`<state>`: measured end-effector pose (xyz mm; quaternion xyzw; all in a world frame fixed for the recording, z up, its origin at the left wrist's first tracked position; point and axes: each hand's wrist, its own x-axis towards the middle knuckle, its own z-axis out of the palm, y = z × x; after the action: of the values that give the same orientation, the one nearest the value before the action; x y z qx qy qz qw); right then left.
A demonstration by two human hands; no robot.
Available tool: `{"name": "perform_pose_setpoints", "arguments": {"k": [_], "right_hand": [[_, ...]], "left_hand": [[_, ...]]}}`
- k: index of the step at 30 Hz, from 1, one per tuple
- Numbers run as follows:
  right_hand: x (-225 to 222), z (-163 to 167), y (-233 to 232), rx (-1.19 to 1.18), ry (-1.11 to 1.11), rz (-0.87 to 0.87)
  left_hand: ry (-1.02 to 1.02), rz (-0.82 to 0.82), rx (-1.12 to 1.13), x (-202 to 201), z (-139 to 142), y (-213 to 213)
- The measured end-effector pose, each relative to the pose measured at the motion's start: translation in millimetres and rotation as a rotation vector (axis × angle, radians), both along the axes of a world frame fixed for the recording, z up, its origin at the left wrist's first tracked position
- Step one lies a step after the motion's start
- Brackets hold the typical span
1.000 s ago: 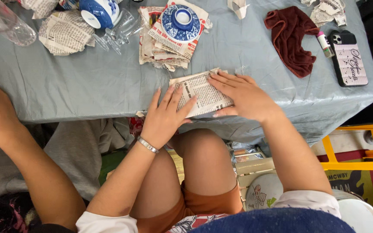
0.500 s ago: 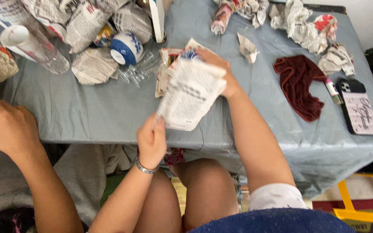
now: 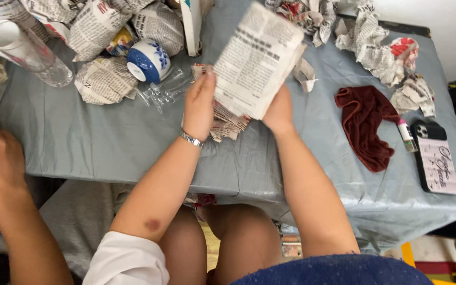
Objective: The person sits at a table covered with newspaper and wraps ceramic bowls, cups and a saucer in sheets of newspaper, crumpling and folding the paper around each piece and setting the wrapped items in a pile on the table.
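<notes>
- Two hands grip one folded newspaper sheet [image 3: 257, 58], lifted above the grey table [image 3: 106, 142]: left hand [image 3: 200, 103] pinches its left edge, right hand [image 3: 279, 112] closes underneath.
- On the table, below the sheet, lies a newspaper stack [image 3: 227, 122].
- Left of the sheet sits a blue-and-white bowl [image 3: 148, 60].
- Right of it lies a maroon cloth [image 3: 366, 124].

Short white sleeve on the left arm; silver bracelet [image 3: 191, 139] at the left wrist; bare forearms.

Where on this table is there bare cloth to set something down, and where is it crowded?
Free: the grey cloth along the near edge, below the blue-and-white bowl, and the strip between the right hand and maroon towel. Crowded: the far edge, with crumpled newspaper wads.
</notes>
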<state>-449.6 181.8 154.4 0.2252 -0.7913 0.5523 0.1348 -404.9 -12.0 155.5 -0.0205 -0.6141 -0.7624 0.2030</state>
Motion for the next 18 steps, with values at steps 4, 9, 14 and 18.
{"name": "perform_pose_setpoints", "arguments": {"k": [4, 9, 14, 18], "right_hand": [[-7.4, -0.3, 26.2, -0.578, -0.296, -0.191], [16.1, 10.7, 22.3, -0.471, 0.293, -0.126], [38.9, 25.8, -4.0, 0.205, 0.277, -0.116], [45.2, 30.8, -20.7, 0.510, 0.115, -0.009]], "left_hand": [[-0.303, 0.042, -0.032, 8.9, 8.3, -0.8], [-0.435, 0.115, -0.805, 20.4, 17.7, 2.3], [-0.389, 0.255, -1.004, 23.7, 21.8, 4.1], [-0.303, 0.434, -1.146, 32.7, 25.0, 7.0]]}}
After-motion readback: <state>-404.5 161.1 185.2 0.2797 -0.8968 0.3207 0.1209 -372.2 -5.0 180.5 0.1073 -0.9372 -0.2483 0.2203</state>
